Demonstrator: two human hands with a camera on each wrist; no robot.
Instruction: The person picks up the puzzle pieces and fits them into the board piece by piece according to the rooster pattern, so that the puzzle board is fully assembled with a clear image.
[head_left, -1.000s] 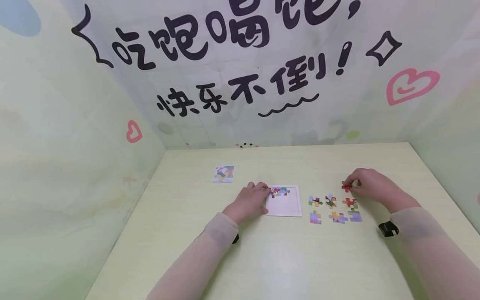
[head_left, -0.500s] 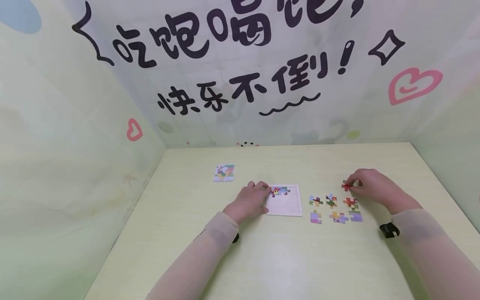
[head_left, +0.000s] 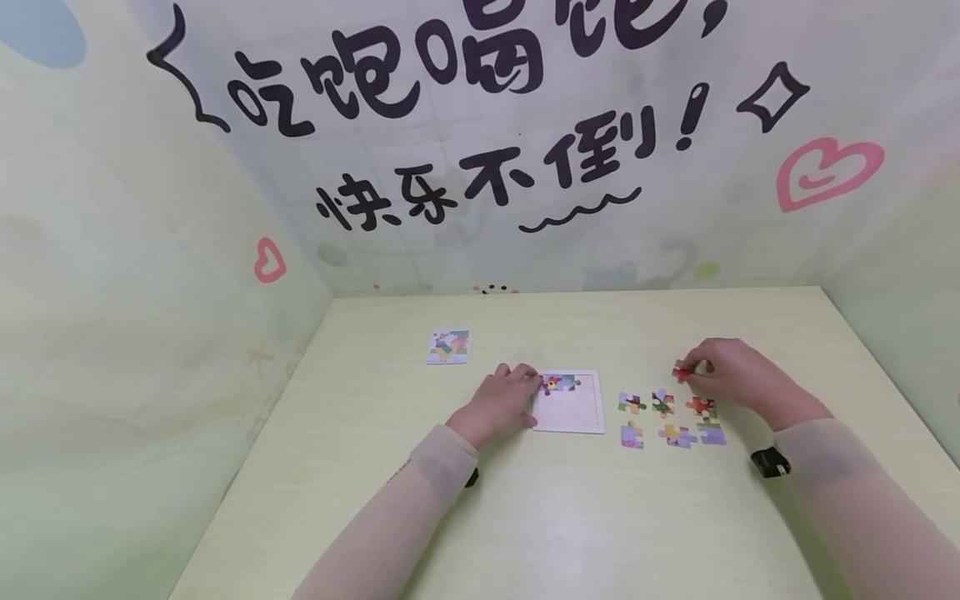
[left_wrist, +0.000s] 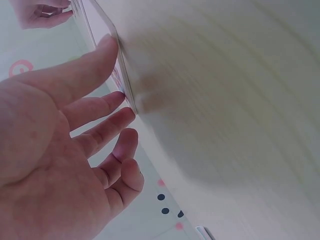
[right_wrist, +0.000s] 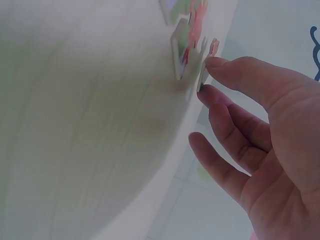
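Note:
My left hand (head_left: 497, 404) rests at the left edge of a white square puzzle tray (head_left: 568, 417). In the left wrist view its thumb (left_wrist: 109, 52) and nearest fingers touch the tray's side, the others loosely bent. A few joined puzzle pieces (head_left: 561, 383) lie along the tray's top. Between thumb and forefinger, my right hand (head_left: 738, 371) pinches a red and green puzzle piece (head_left: 680, 372). The right wrist view shows this piece (right_wrist: 204, 75) edge-on, just above the table. Several loose pieces (head_left: 677, 435) lie in two rows right of the tray.
A small picture card (head_left: 448, 347) lies at the back left of the pale wooden table (head_left: 555, 517). Behind the table's far edge stands a white printed backdrop (head_left: 420, 258), with side walls left and right.
My right hand has shifted slightly left with the pinched puzzle piece, which is now left of where it was. The left hand and the tray have stayed in place.

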